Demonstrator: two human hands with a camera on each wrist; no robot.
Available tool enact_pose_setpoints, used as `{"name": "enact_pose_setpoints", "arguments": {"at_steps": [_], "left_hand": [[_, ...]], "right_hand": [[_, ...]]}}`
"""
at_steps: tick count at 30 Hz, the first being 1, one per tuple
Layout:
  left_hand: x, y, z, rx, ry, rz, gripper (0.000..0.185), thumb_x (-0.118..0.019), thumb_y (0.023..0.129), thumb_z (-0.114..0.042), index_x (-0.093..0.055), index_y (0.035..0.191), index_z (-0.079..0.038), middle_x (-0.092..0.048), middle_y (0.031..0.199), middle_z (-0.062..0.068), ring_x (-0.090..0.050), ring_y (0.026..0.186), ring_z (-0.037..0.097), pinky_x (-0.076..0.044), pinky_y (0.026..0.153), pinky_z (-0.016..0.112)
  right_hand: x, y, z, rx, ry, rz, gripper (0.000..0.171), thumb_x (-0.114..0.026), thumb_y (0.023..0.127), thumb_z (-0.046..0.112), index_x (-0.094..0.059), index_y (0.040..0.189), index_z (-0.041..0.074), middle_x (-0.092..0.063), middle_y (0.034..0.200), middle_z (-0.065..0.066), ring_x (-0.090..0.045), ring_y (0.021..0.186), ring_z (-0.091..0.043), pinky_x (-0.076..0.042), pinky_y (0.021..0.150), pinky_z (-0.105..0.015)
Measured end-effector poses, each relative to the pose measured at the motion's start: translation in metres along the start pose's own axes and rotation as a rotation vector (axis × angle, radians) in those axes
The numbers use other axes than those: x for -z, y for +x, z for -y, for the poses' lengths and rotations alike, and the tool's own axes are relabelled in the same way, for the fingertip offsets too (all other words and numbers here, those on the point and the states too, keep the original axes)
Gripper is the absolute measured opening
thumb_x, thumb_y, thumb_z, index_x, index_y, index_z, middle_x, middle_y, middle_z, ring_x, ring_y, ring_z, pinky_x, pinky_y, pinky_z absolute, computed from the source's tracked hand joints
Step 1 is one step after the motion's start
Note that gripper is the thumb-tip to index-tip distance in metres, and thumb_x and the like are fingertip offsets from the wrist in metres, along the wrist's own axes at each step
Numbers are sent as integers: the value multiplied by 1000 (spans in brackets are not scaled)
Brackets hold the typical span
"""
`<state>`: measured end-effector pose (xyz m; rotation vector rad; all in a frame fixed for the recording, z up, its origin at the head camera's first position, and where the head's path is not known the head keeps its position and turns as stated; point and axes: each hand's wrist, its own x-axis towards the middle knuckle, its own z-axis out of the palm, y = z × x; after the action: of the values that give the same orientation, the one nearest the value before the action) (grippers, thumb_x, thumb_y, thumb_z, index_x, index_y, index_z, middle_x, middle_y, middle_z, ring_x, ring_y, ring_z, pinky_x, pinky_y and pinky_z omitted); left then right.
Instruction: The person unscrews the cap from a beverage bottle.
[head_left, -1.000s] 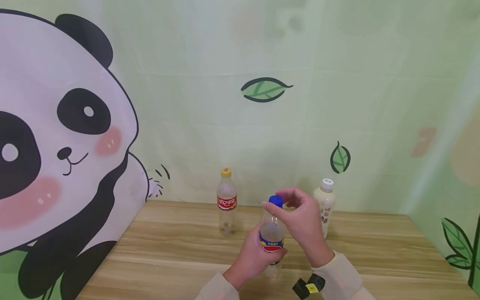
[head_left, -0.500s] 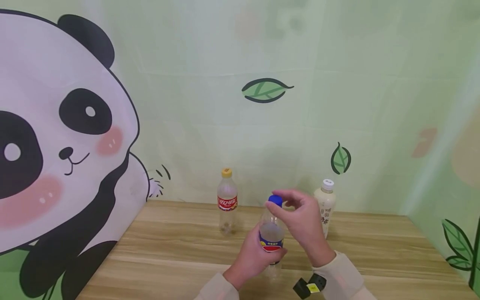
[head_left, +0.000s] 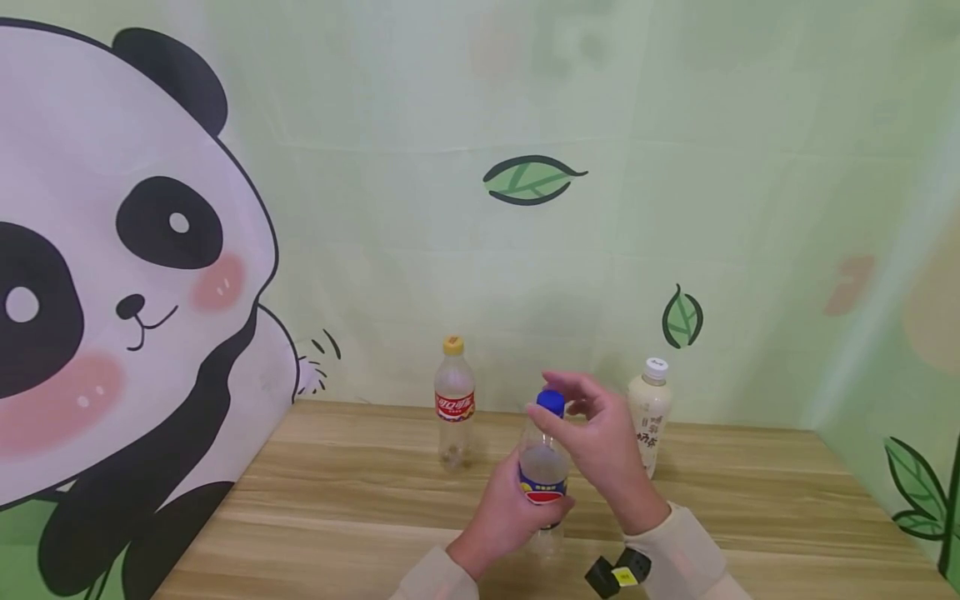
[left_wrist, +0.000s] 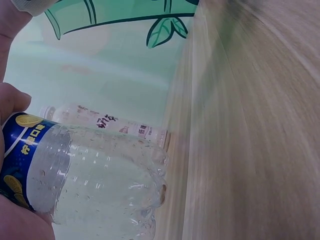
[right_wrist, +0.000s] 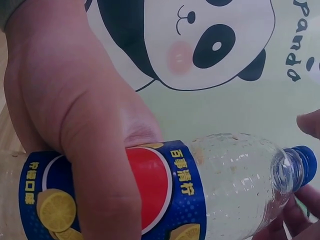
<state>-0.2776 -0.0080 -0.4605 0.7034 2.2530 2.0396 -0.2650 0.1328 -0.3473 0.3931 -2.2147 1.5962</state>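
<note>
In the head view my left hand (head_left: 510, 504) grips a clear plastic soda bottle (head_left: 543, 462) with a blue label round its middle. The bottle stands upright over the table, and a blue cap (head_left: 551, 403) sits on its neck. My right hand (head_left: 603, 433) surrounds the cap with spread, bent fingers. The right wrist view shows its thumb (right_wrist: 309, 124) apart from the cap, while other fingers (right_wrist: 295, 217) lie close by the neck. Water drops cling inside the bottle's lower part (left_wrist: 105, 175) in the left wrist view.
A red-labelled bottle with a yellow cap (head_left: 454, 404) stands at the back left. Behind my right hand is a pale milk-tea bottle (head_left: 651, 408) with a white cap. The wooden table (head_left: 337, 475) meets a green panda backdrop (head_left: 375, 208).
My right thumb and index finger closed in on the cap half a second ago and are now spread wider, the index finger lifted. The left hand and bottle stay put.
</note>
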Motion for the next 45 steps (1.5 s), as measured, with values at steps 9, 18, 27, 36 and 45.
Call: {"name": "enact_pose_setpoints", "arguments": {"at_steps": [9,18,27,36,45], "left_hand": [[0,0,1,11,4,0,58,-85,83,-21,-53,132,-20,-67,117,-1,-65,103,16,-55,93,27],[1,0,1,25,2,-8,59,-85,83,-22,-53,132,-20,-66,118,-1,-65,104,16,-54,94,28],[0,-1,3,-5,2,-26,60,-86,81,-19,-54,132,-19,-68,115,0,-66,101,15,-55,91,27],[0,-2,3,-23,5,-43,58,-86,80,-17,-55,130,-17,-68,113,1,-66,98,14,-56,90,26],[0,-2,2,-27,10,-42,58,-86,80,-17,-55,129,-16,-68,113,1,-66,99,15,-55,90,27]], "right_hand": [[0,-2,7,-98,-66,-79,46,-92,74,40,-71,103,12,-71,98,-7,-64,89,-20,-55,81,-26],[2,-1,7,-55,-43,-65,38,-91,76,39,-76,98,14,-73,94,-4,-64,86,-20,-55,80,-27],[3,1,0,-17,-6,-20,32,-88,81,35,-78,106,18,-76,107,1,-68,93,-20,-58,86,-34],[3,1,1,8,12,14,30,-84,86,31,-78,111,16,-75,110,-3,-66,96,-20,-56,88,-31],[5,2,-1,14,8,62,29,-81,89,26,-77,115,15,-74,113,-3,-65,99,-21,-55,89,-30]]}}
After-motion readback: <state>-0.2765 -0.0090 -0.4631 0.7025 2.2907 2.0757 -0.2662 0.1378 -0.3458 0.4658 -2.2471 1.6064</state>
